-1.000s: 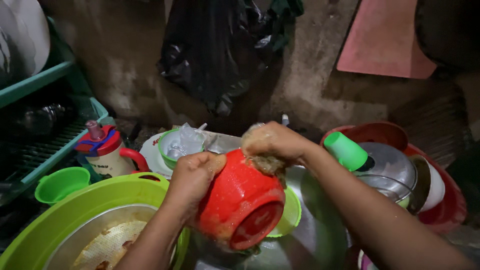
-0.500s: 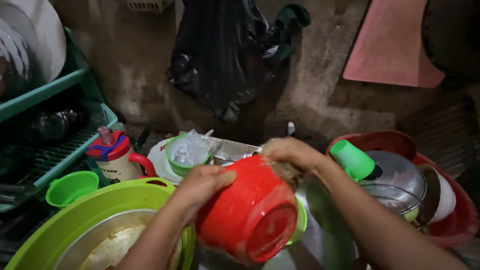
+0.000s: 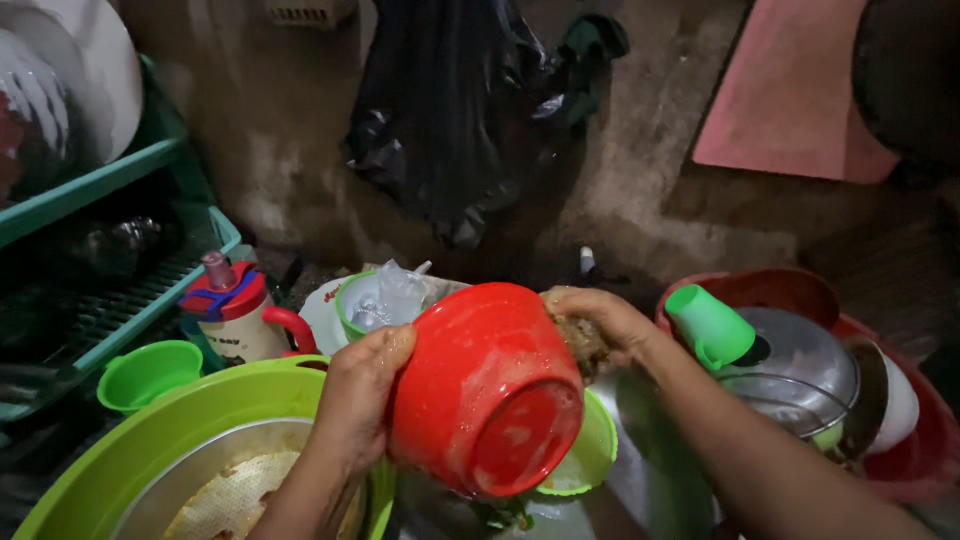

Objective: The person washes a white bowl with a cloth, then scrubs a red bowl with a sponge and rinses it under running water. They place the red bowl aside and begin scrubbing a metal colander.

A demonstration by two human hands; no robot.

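Observation:
My left hand [image 3: 358, 398] grips the rim of a red plastic bowl [image 3: 480, 390], tilted so its base faces me. My right hand [image 3: 600, 325] presses a brownish scrub pad [image 3: 583, 343] against the bowl's far right side. The bowl hangs above a small light-green bowl [image 3: 585, 455] and a steel tray [image 3: 650, 480]. To the left sits a large lime-green basin [image 3: 180, 425] with a steel bowl [image 3: 200, 480] inside it.
A red basin [image 3: 900, 440] at the right holds a steel lid, a green cup [image 3: 712, 325] and a white dish. A red-and-white lidded mug [image 3: 235, 310], a small green bowl [image 3: 150, 372] and a teal dish rack [image 3: 110, 290] stand left. A black bag [image 3: 450, 110] hangs on the wall.
My right hand with the scrub pad has slid from the bowl's top down its right side. The left hand has turned the bowl, its base now facing me more.

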